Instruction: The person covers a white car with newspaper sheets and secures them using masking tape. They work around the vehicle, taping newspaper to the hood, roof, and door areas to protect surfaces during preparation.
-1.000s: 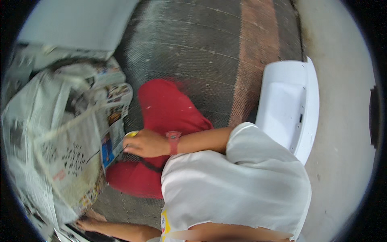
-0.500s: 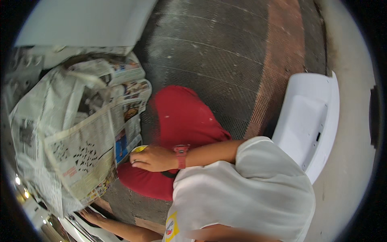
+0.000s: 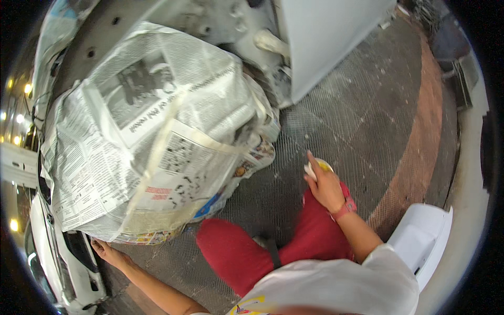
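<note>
Sheets of newspaper point(image 3: 210, 107), joined by strips of cream tape point(image 3: 153, 160), wrap a large rounded car part in front of me on the left. My left hand point(image 3: 109, 253) is at the lower edge of this paper, its fingers curled; what they grip there is hidden. To the right, over my knee, my right hand point(image 3: 326, 186) is closed round a small roll of tape point(image 3: 324, 165), white-rimmed with yellow on its face. The index finger points forward along the roll. A red watch is on this wrist.
A pale car panel point(image 3: 331, 42) stands at the top, beside bare grey bodywork point(image 3: 215, 18). White car parts point(image 3: 58, 252) lie at the lower left. A white bumper-like panel point(image 3: 417, 236) leans by the wall on the right. The ribbed dark floor point(image 3: 362, 100) has a reddish stripe point(image 3: 415, 157).
My view has turned left and come closer to the newspaper. My right hand, with the tape roll, has moved away from the paper to the right. The left hand stays at the paper's lower edge.
</note>
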`<action>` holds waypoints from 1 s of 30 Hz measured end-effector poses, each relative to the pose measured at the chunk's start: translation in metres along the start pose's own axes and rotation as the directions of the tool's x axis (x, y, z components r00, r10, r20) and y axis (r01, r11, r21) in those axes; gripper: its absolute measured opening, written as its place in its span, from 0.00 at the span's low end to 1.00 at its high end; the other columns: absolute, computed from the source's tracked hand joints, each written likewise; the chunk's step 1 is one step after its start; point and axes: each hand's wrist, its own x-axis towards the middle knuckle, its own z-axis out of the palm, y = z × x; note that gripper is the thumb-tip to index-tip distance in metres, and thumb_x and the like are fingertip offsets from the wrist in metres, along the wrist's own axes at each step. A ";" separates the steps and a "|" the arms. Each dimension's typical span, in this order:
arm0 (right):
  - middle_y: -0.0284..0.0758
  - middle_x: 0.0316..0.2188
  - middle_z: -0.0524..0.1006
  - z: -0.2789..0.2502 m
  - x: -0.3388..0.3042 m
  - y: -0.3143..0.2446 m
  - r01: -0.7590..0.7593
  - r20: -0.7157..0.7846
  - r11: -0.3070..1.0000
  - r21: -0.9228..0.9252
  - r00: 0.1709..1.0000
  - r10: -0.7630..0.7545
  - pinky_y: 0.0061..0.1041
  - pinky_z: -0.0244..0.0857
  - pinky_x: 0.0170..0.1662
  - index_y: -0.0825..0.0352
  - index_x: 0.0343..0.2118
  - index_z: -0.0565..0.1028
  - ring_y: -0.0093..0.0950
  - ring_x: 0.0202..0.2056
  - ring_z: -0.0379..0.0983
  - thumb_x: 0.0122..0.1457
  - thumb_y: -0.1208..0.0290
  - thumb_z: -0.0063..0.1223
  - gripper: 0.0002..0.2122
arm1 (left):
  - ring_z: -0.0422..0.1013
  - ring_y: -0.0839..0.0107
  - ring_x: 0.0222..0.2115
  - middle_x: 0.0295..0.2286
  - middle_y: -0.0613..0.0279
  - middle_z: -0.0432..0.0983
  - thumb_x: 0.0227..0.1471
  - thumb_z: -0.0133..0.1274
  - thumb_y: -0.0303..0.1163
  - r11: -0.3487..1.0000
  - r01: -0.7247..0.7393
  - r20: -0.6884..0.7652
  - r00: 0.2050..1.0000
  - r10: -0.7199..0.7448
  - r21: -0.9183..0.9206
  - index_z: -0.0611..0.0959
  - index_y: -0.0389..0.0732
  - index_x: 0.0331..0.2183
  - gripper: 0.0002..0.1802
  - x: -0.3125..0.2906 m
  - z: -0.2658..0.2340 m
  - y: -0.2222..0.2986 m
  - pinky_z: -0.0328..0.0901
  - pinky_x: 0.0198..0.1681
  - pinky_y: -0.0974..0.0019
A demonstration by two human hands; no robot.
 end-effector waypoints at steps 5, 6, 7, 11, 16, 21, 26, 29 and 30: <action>0.49 0.34 0.84 -0.004 -0.008 0.002 0.002 0.189 0.990 -0.138 0.982 0.025 0.50 0.75 0.45 0.61 0.73 0.64 0.49 0.35 0.82 0.67 0.69 0.58 0.32 | 0.71 0.65 0.56 0.57 0.54 0.75 0.78 0.48 0.40 0.989 -0.042 -0.067 0.996 0.052 0.143 0.73 0.32 0.62 0.23 -0.016 0.004 -0.001 0.62 0.63 0.61; 0.49 0.34 0.84 -0.009 -0.008 -0.001 -0.020 0.220 0.989 -0.148 0.974 0.053 0.50 0.75 0.46 0.61 0.72 0.65 0.50 0.36 0.82 0.66 0.70 0.57 0.31 | 0.70 0.63 0.57 0.59 0.52 0.74 0.78 0.48 0.40 0.985 -0.079 -0.015 0.996 0.083 0.151 0.72 0.32 0.63 0.24 -0.017 0.005 0.000 0.62 0.64 0.60; 0.50 0.35 0.84 -0.015 -0.010 -0.006 -0.066 0.276 0.984 -0.167 0.955 0.111 0.50 0.75 0.47 0.61 0.71 0.65 0.51 0.36 0.82 0.66 0.70 0.57 0.30 | 0.67 0.61 0.61 0.62 0.49 0.71 0.78 0.48 0.41 0.987 0.021 0.002 1.000 -0.022 0.162 0.69 0.32 0.66 0.26 -0.018 0.002 0.003 0.60 0.67 0.59; 0.50 0.38 0.84 -0.046 -0.014 -0.034 -0.166 0.370 0.975 -0.146 0.905 0.210 0.51 0.76 0.45 0.59 0.69 0.68 0.49 0.41 0.83 0.66 0.69 0.58 0.28 | 0.65 0.62 0.63 0.63 0.52 0.70 0.76 0.51 0.44 0.944 0.169 0.094 0.975 -0.203 0.284 0.70 0.36 0.67 0.29 -0.015 -0.001 0.030 0.59 0.68 0.58; 0.52 0.44 0.84 -0.121 -0.036 -0.069 -0.328 0.302 0.944 -0.025 0.898 0.320 0.51 0.77 0.48 0.59 0.68 0.69 0.53 0.44 0.83 0.67 0.69 0.58 0.26 | 0.57 0.50 0.72 0.73 0.47 0.58 0.76 0.50 0.45 0.782 0.476 0.071 0.835 -0.545 0.401 0.57 0.41 0.76 0.39 -0.039 0.006 0.117 0.53 0.74 0.48; 0.52 0.48 0.84 -0.245 -0.088 -0.098 -0.551 0.439 0.831 -0.079 0.729 0.525 0.53 0.75 0.52 0.60 0.67 0.70 0.55 0.48 0.82 0.66 0.67 0.61 0.27 | 0.47 0.43 0.76 0.76 0.43 0.48 0.72 0.51 0.53 0.463 0.539 0.220 0.454 -0.863 0.704 0.48 0.42 0.78 0.49 -0.087 -0.028 0.237 0.48 0.77 0.43; 0.56 0.49 0.84 -0.366 -0.152 -0.094 -0.500 0.526 0.831 -0.242 0.653 0.546 0.53 0.75 0.56 0.63 0.62 0.76 0.57 0.51 0.81 0.65 0.62 0.62 0.24 | 0.61 0.47 0.71 0.71 0.41 0.63 0.67 0.52 0.66 0.440 -0.095 0.408 -0.243 -0.880 0.893 0.63 0.38 0.74 0.51 -0.200 -0.051 0.352 0.56 0.73 0.50; 0.61 0.48 0.83 -0.419 -0.168 -0.066 -0.593 0.535 0.741 -0.314 0.534 0.655 0.55 0.74 0.57 0.68 0.58 0.75 0.61 0.53 0.80 0.63 0.62 0.62 0.24 | 0.74 0.50 0.61 0.65 0.42 0.73 0.68 0.50 0.67 0.739 -0.130 0.687 -0.292 -0.665 0.661 0.74 0.38 0.69 0.46 -0.233 -0.017 0.405 0.68 0.65 0.50; 0.61 0.48 0.83 -0.429 -0.171 -0.055 -0.622 0.482 0.714 -0.320 0.542 0.689 0.55 0.74 0.57 0.68 0.57 0.74 0.60 0.52 0.80 0.63 0.62 0.61 0.22 | 0.76 0.54 0.59 0.61 0.42 0.78 0.69 0.51 0.66 0.760 -0.082 0.709 -0.306 -0.635 0.645 0.80 0.37 0.64 0.43 -0.224 0.000 0.418 0.69 0.63 0.50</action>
